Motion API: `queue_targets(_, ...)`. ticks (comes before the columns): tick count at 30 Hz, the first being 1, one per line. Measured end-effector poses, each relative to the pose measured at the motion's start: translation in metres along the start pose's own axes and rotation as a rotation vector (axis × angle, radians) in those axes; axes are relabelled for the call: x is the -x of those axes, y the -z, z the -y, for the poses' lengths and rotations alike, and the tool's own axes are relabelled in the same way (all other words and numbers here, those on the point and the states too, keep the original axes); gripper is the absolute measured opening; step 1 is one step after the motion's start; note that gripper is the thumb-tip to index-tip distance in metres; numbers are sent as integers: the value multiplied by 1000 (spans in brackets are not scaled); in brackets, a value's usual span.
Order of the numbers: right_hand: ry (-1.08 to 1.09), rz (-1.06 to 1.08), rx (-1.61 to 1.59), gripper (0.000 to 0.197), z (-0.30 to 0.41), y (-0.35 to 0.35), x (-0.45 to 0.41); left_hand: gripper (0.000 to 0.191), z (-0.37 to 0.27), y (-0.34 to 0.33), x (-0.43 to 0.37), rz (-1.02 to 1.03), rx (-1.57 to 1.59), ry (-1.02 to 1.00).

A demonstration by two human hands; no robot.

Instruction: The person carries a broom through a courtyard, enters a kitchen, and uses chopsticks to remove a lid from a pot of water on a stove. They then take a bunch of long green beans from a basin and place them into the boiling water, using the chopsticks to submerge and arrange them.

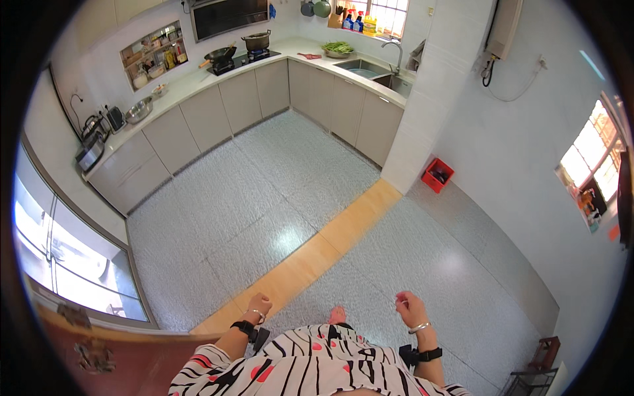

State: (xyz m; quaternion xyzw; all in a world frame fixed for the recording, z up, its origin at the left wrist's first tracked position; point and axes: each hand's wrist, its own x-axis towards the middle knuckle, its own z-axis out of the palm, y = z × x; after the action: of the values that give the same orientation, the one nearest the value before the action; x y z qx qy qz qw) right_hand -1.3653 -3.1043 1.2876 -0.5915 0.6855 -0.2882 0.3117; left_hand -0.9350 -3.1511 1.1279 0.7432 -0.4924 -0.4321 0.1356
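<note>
My left hand (260, 303) hangs over the grey floor near a yellow tile strip (292, 260), its fingers curled, with no object visible in it. To the right, my right hand (410, 308) is above the grey floor tiles (446, 277) with loosely bent fingers and nothing between them. Each wrist has a bangle and a black strap with a small device. Between the hands, one bare foot (338, 315) shows below a patterned garment (317, 361).
An L-shaped counter (190, 91) holds a wok (220, 54), a pot (257, 41), a steel bowl (139, 110) and leafy greens (339, 47) beside a double sink (361, 68). A red bin (437, 175) stands by the wall pillar (421, 114); a wooden stool (545, 352) is lower right.
</note>
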Motion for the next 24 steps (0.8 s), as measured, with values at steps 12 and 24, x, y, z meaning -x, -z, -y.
queue_targets(12, 258, 228, -97, 19, 25, -10, -480, 22, -194, 59, -218, 49, 520, 485)
queue_targets(24, 225, 115, -81, 17, 116, -45, -910, 19, -414, 192, -659, -77, 663, 230)
